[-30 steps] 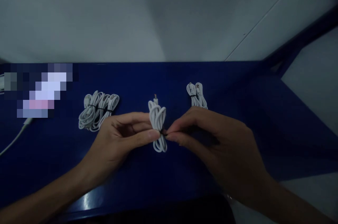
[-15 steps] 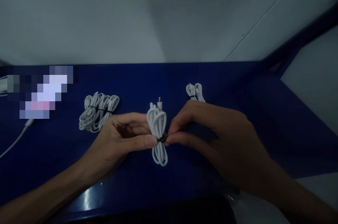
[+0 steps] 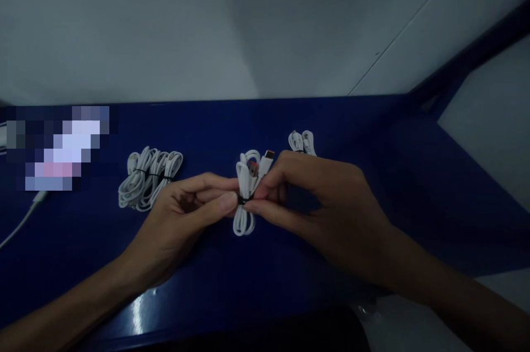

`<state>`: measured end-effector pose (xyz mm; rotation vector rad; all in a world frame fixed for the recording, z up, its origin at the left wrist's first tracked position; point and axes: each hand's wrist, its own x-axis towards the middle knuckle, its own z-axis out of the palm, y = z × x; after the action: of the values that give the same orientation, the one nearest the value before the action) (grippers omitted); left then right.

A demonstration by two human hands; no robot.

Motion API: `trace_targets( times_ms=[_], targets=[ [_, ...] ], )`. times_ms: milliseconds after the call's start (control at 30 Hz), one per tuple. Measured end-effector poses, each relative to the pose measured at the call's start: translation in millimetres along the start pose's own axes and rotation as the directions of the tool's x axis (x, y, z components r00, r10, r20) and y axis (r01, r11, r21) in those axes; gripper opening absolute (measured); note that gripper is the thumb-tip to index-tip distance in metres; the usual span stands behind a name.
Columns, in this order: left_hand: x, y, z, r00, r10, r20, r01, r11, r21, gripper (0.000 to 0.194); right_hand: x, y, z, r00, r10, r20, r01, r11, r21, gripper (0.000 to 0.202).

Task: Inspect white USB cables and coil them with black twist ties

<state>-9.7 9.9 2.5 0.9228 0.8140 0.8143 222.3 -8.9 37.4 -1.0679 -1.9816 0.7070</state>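
Observation:
A white USB cable (image 3: 244,222), coiled into a bundle, is held above the blue table between both hands. A black tie (image 3: 243,200) cinches its middle. Its two plugs stick up at the top: a white one (image 3: 267,163) leaning right, and a metal one with orange inside (image 3: 253,168). My left hand (image 3: 182,216) is closed on the bundle's left side, thumb by the tie. From the right, my right hand (image 3: 323,208) pinches the bundle at the tie, its fingertips partly hidden behind the cable.
Several tied white cables (image 3: 144,178) lie in a pile at left. Two more bundles (image 3: 301,142) sit behind my right hand. At far left a blurred-out bright object (image 3: 74,145) has a white cord (image 3: 25,219). A pale wall (image 3: 248,26) rises behind the blue table (image 3: 215,125).
The held bundle has turned and moved slightly up, so both plugs now show, the white one tilted right. My right hand has shifted a little left against it.

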Motion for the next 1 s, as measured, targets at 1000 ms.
trace_targets(
  times_ms=[1000],
  targets=[
    [-5.3,-5.4,3.5,0.942,-0.242,0.231,0.233,0.97,0.066,0.04,-9.4,40.6,28.7,0.936,0.282,0.212,-0.348,0.649,0.676,0.017]
  ],
)
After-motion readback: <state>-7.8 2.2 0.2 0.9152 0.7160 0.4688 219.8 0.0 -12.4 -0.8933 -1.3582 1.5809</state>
